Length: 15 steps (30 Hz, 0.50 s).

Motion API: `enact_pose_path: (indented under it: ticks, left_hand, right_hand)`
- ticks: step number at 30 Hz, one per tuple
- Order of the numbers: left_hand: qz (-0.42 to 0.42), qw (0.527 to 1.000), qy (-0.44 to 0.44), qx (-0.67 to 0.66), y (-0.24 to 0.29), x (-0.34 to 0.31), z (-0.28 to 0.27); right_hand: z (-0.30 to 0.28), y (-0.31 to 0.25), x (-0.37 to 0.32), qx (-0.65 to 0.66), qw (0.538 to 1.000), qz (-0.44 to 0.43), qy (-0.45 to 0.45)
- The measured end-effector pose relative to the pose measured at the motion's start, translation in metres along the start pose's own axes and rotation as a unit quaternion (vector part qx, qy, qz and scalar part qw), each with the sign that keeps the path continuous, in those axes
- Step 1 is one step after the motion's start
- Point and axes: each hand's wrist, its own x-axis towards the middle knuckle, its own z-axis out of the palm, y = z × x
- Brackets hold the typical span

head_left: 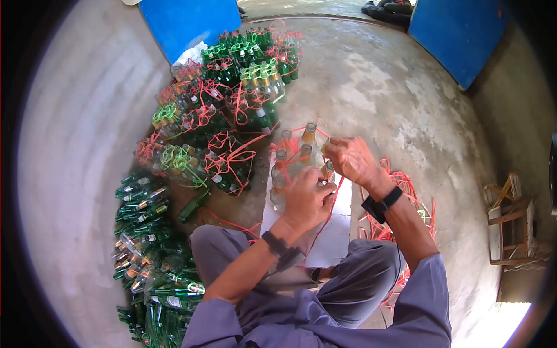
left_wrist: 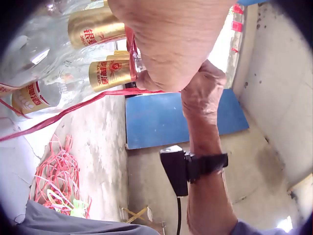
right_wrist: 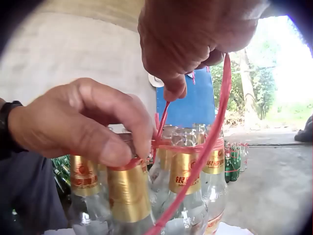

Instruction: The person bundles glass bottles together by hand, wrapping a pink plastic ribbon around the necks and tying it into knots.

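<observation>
Clear glass bottles with gold neck labels stand upright in a tight group on a white board. Red plastic strip runs around their necks. My left hand is at the near bottle's neck, thumb and fingers curled round its top and the strip there, as the right wrist view shows. Just above the bottle tops, my right hand pinches the strip, which rises taut to its fingers; a length hangs from that hand. In the left wrist view the left hand hides part of the necks.
Bundles of green and clear bottles tied with red and green strip stand ahead and to the left. Loose green bottles lie piled at the left. A heap of red strip and a wooden stool are on the right.
</observation>
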Motion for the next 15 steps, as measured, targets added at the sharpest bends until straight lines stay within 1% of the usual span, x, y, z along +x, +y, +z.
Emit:
enact_pose_path:
  ticks: [1, 2, 3, 5, 6, 8, 9, 11, 12, 14, 15]
  left_hand:
    - [0.001, 1.0, -0.002, -0.004, -0.001, 0.0, 0.0]
    - [0.002, 1.0, -0.004, -0.009, -0.002, 0.0, 0.0]
    - [0.0, 1.0, -0.004, -0.01, -0.002, 0.001, 0.0]
    - [0.0, 1.0, -0.004, -0.018, -0.001, 0.002, -0.001]
    - [-0.001, 1.0, -0.007, -0.02, 0.001, 0.002, -0.002]
    - [-0.011, 1.0, -0.021, -0.01, 0.003, 0.003, -0.004]
    - [-0.009, 1.0, -0.021, -0.01, 0.002, 0.003, -0.004]
    - [-0.004, 1.0, -0.028, -0.008, 0.0, 0.002, -0.004]
    - [-0.004, 1.0, -0.026, -0.008, 0.0, 0.001, -0.003]
    - [-0.012, 1.0, -0.024, -0.011, -0.001, 0.0, -0.002]
    - [-0.011, 1.0, -0.023, -0.01, 0.0, -0.001, -0.002]
  right_hand:
    - [0.008, 0.005, 0.005, 0.011, 1.0, 0.026, -0.012]
    - [0.016, 0.009, 0.005, 0.023, 0.995, 0.09, -0.048]
    - [0.024, 0.01, 0.007, 0.023, 0.994, 0.09, -0.051]
    - [0.039, 0.013, 0.006, 0.089, 0.971, 0.211, -0.074]
    - [0.036, 0.008, 0.007, 0.089, 0.97, 0.214, -0.076]
    - [0.025, 0.0, 0.01, 0.124, 0.933, 0.33, -0.076]
    - [0.026, 0.001, 0.006, 0.123, 0.933, 0.331, -0.075]
    - [0.033, 0.003, -0.009, 0.169, 0.896, 0.41, -0.028]
    - [0.039, 0.004, -0.014, 0.168, 0.896, 0.41, -0.028]
    - [0.054, 0.007, -0.023, 0.226, 0.843, 0.489, 0.01]
    - [0.06, 0.008, -0.03, 0.226, 0.843, 0.488, 0.011]
